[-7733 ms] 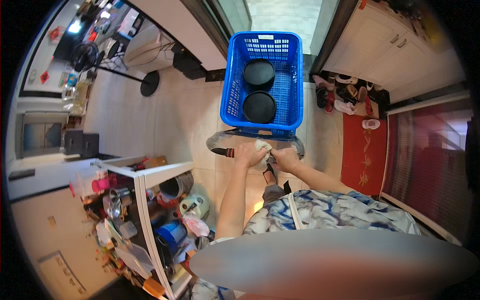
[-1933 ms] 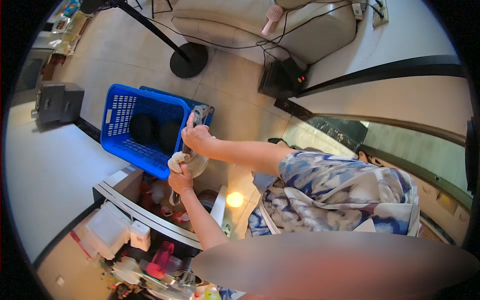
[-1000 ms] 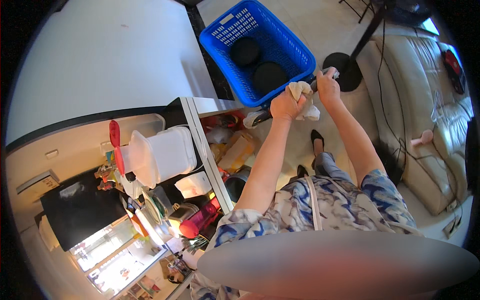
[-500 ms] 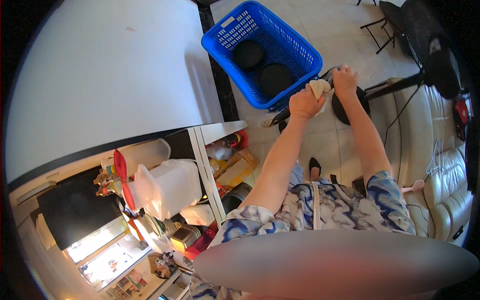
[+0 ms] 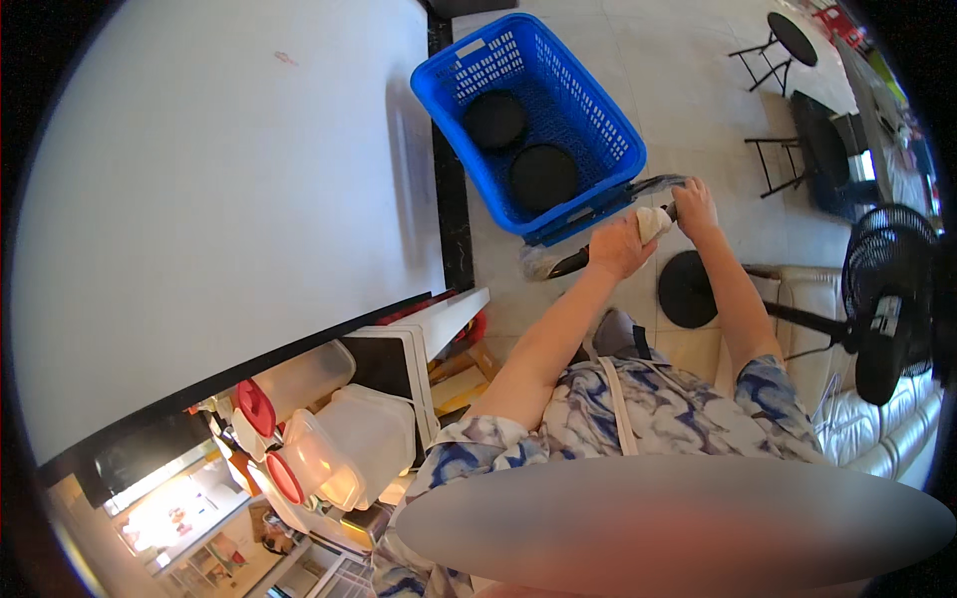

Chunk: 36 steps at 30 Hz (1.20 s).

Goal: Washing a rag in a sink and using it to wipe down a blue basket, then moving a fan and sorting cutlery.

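Observation:
A large blue plastic basket with slotted walls stands ahead of me, holding two round black objects. At its near end is a dark handle bar, partly wrapped in clear plastic. Around the bar's middle, my left hand is closed. A crumpled cream cloth sits against that hand's thumb side, between the two hands. My right hand is closed on the bar's right part, near its plastic-wrapped bend. What joins the bar to the basket is partly hidden.
A white wall runs along the left. Shelving with plastic containers stands nearer on that side. To the right are a black fan, its round base, a cream sofa and black folding stools.
The view has shifted, with more stools and a table edge showing at right. Basket, bar and both hands keep the same hold and have moved together past the sofa and fan.

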Each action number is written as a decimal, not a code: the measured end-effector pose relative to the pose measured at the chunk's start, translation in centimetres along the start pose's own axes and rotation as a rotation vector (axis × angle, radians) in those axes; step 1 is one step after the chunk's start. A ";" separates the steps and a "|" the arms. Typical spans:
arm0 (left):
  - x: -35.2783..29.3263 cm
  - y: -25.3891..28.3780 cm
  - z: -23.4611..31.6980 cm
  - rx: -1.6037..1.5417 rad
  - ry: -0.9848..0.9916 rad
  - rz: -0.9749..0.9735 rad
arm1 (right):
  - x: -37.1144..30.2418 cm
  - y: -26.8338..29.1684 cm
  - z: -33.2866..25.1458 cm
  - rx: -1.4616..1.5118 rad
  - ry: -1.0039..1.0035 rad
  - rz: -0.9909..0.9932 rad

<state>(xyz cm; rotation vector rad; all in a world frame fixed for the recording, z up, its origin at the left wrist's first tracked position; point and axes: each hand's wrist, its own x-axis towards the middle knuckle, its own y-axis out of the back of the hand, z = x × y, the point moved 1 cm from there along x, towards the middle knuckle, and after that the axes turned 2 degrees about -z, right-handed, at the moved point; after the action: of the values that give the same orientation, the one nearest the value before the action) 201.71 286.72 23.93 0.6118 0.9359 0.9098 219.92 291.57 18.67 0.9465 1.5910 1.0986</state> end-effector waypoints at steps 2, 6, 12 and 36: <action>2.2 1.0 0.5 -0.018 -0.002 0.013 | 1.5 0.0 1.2 -0.017 -0.002 0.027; 5.1 2.4 0.0 -0.103 0.063 -0.206 | 3.6 0.0 2.1 0.071 -0.032 0.011; 7.0 4.9 -1.9 -0.136 0.076 -0.341 | 5.8 0.7 2.4 -0.026 0.097 -0.125; 4.3 21.3 -8.6 0.202 0.200 -0.355 | 9.7 10.3 -12.4 0.374 0.185 -0.590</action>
<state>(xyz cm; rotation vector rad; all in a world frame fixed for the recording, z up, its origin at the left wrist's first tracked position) 187.19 301.58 34.63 0.5090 1.2815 0.5684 206.30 300.95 27.72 0.5467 2.0956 0.4941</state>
